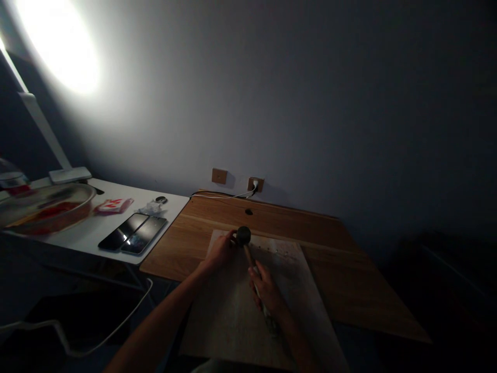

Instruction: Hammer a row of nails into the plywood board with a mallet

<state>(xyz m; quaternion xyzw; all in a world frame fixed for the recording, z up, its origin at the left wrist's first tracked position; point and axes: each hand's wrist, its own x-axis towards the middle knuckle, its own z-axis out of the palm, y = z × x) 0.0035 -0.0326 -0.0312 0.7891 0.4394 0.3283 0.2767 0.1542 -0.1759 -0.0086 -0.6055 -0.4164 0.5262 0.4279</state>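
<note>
both forearms (166, 311) reach over a board (229, 321) that laps the near edge of the wooden tabletop (326, 228), and the right hand (267, 290) is wrapped round the handle of a hammer (244, 237), its head by the board's far left corner. beside that head the left hand (221, 249) has bent fingers; whether they pinch anything, i cannot tell. two phones (144, 235) lie at the white table's (178, 203) near right corner.
</note>
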